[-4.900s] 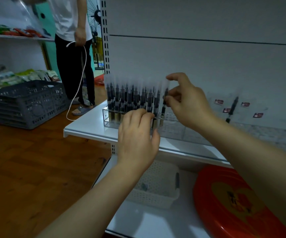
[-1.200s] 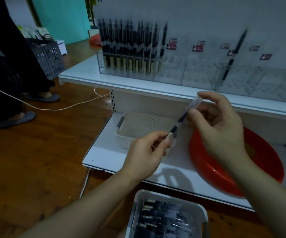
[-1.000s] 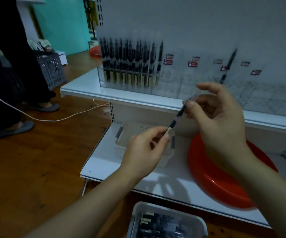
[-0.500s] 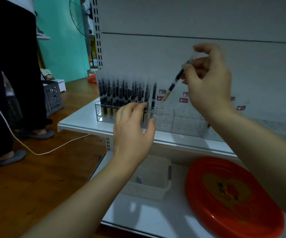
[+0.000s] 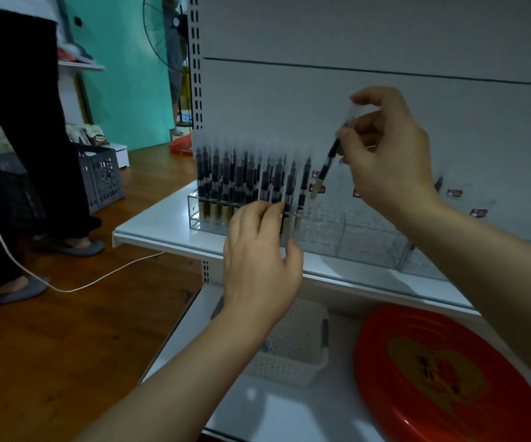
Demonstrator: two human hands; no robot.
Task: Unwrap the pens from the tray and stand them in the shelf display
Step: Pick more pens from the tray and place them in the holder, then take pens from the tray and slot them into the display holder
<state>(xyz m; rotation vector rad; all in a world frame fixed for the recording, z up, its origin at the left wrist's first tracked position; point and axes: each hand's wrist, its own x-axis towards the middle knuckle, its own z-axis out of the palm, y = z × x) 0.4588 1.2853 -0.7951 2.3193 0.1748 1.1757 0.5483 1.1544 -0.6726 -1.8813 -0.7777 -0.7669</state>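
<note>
Since half a second ago, our right hand (image 5: 388, 154) has come down from high against the back panel, bringing the pen (image 5: 328, 165) close to the acrylic display rack (image 5: 347, 228).

From the head camera, the only view, thumb and fingertips pinch the pen's upper end, so its pale tip hangs tilted just above the first empty holes, beside the last standing pen. We judge this grip leaves the tip free to find a hole.

Our left hand (image 5: 258, 260) reaches in front of the filled rows (image 5: 245, 183), fingers loosely curled near them, probably steadying them; contact is too blurred to confirm. Below, a white basket (image 5: 293, 355) and a red tray (image 5: 449, 378) sit on the lower shelf (image 5: 258, 406).
</note>
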